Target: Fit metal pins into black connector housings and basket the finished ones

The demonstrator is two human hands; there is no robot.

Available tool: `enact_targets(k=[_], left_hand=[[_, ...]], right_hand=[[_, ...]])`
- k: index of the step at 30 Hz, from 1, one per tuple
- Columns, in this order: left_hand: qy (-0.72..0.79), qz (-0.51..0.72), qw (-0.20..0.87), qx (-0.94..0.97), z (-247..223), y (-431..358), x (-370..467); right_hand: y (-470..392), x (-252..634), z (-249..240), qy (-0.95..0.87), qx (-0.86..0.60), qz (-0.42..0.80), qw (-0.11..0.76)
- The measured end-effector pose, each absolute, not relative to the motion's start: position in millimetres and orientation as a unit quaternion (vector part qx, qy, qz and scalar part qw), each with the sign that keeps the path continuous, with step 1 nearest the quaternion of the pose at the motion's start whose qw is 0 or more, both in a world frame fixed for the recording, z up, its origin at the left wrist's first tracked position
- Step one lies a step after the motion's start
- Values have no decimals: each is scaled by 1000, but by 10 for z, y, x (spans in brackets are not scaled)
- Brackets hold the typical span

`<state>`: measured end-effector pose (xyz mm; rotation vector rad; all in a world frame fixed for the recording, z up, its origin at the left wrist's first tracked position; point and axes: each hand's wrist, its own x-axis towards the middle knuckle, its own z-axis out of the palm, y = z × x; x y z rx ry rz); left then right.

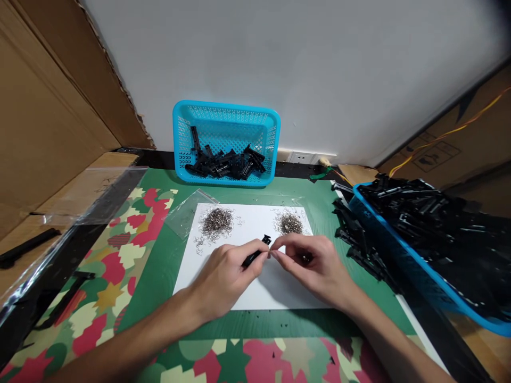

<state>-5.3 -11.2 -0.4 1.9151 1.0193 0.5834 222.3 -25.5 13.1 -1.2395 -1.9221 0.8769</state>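
My left hand [233,268] is closed around a black plastic part [251,258], whose forked end sticks out past the thumb and forefinger. Close against that end, my right hand [315,266] pinches with thumb and forefinger; whatever is between those fingertips is too small to make out. Both hands are over a white sheet of paper [255,295]. On the sheet, a pile of tiny metal springs or wire pieces [216,222] lies at the left. A second pile of small metal pieces [291,223] sits just beyond my right hand.
A blue basket [227,183] with several black parts stands against the wall. At right, a larger blue basket [399,255] is heaped with black parts, and more loose parts [359,242] lie beside it. A clear plastic bag [187,215] rests left of the paper.
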Motion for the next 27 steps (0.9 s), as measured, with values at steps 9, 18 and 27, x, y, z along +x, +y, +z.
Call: enact_targets(k=[9, 18, 27], left_hand=[[432, 184, 400, 787, 48, -119, -41], [416, 116, 310, 847, -9, -129, -17], [391, 95, 265, 876, -45, -151, -24]], right_hand=[[-195, 2272, 104, -655, -548, 382, 354], [-159, 2260, 111, -657, -590, 365, 295], [-162, 2153, 53, -679, -606, 331, 251]])
